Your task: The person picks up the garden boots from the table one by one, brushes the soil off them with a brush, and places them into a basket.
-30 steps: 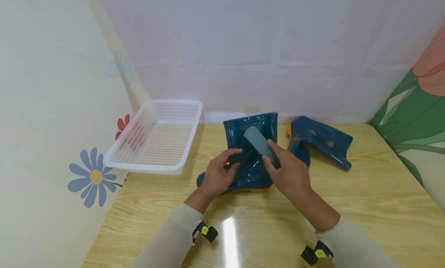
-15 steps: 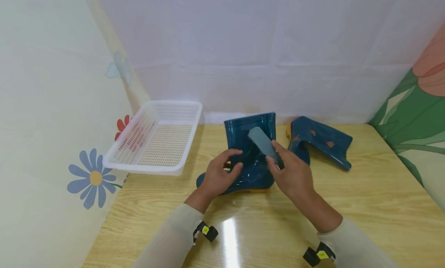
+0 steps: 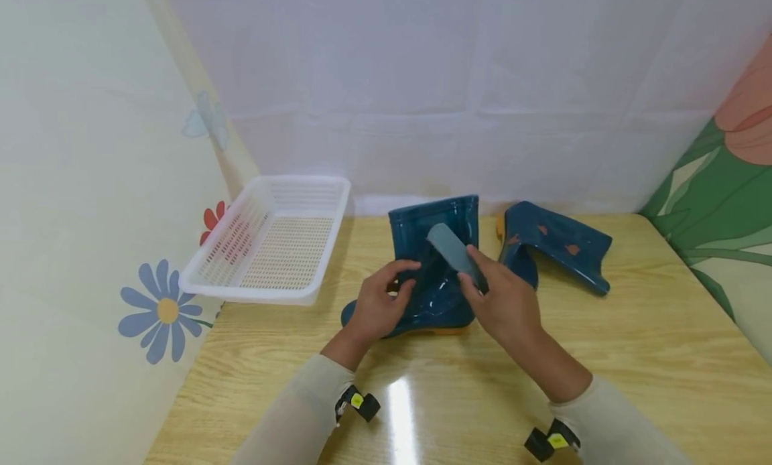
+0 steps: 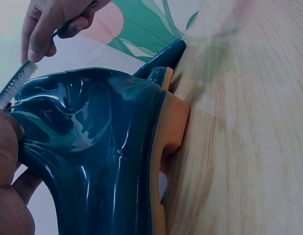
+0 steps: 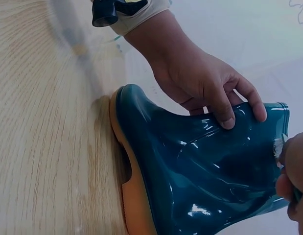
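Observation:
A glossy dark teal rain boot (image 3: 437, 307) with an orange sole stands on the table, toe to the left. My left hand (image 3: 376, 307) grips the front of its shaft, thumb on the near side; the right wrist view shows this hand (image 5: 195, 78) bent around the shaft's edge. Between thumb and fingers, my right hand (image 3: 506, 301) holds a grey-green brush (image 3: 449, 245) over the shaft's upper side. White bristles on the brush (image 5: 278, 148) face the boot and appear to touch it. Most of the brush handle is hidden by the right hand.
Behind and right of the first boot, a second dark blue boot (image 3: 561, 240) with orange marks lies on its side. A white perforated plastic basket (image 3: 253, 292) sits at the back left. The wooden table (image 3: 633, 344) meets a white cloth backdrop (image 3: 416, 143).
My right hand shifts the brush slightly right across the shaft, then back left and a little down. The left hand and boot stay nearly still.

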### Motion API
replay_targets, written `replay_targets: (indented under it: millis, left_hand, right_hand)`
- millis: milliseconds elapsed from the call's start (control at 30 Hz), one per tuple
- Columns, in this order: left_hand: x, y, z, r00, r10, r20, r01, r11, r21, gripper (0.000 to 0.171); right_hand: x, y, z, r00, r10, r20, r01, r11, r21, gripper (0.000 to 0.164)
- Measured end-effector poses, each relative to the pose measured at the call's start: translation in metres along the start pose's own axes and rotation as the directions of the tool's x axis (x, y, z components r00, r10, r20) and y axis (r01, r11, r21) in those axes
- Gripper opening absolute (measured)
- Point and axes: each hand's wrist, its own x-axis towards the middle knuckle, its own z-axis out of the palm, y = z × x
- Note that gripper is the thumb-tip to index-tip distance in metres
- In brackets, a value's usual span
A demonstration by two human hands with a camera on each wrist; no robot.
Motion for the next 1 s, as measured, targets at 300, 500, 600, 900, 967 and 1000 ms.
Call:
replay_targets:
  millis: [300,500,600,900,967,1000]
  left_hand:
    - [-0.001,0.001,0.000,1.000,-0.013,0.000,0.013,1.000,0.001,0.033]
    - [0.000,-0.001,0.002,1.000,0.016,-0.014,-0.016,1.000,0.009,0.033]
    - [0.000,-0.001,0.003,0.999,0.032,-0.019,-0.032,0.999,0.010,0.034]
    - [-0.001,-0.001,0.003,0.998,0.058,-0.020,-0.058,0.998,0.010,0.034]
    - [-0.001,-0.001,0.002,0.998,0.059,-0.020,-0.058,0.998,0.009,0.034]
    - [-0.001,-0.001,0.002,0.998,0.059,-0.020,-0.059,0.998,0.008,0.034]
  right_hand:
    - [-0.002,0.009,0.000,0.999,0.028,-0.028,-0.029,0.999,-0.021,0.050]
    - [-0.001,0.008,-0.005,0.995,0.083,-0.061,-0.081,0.996,0.027,0.049]
    - [0.001,0.005,-0.007,0.992,0.108,-0.063,-0.104,0.993,0.063,0.050]
    - [0.003,-0.001,-0.005,1.000,0.028,0.002,-0.028,1.000,-0.002,0.053]
    - [0.002,0.001,-0.005,0.999,0.036,-0.003,-0.036,0.999,-0.011,0.052]
    - [0.001,0.002,-0.005,0.999,0.042,-0.004,-0.042,0.999,-0.014,0.051]
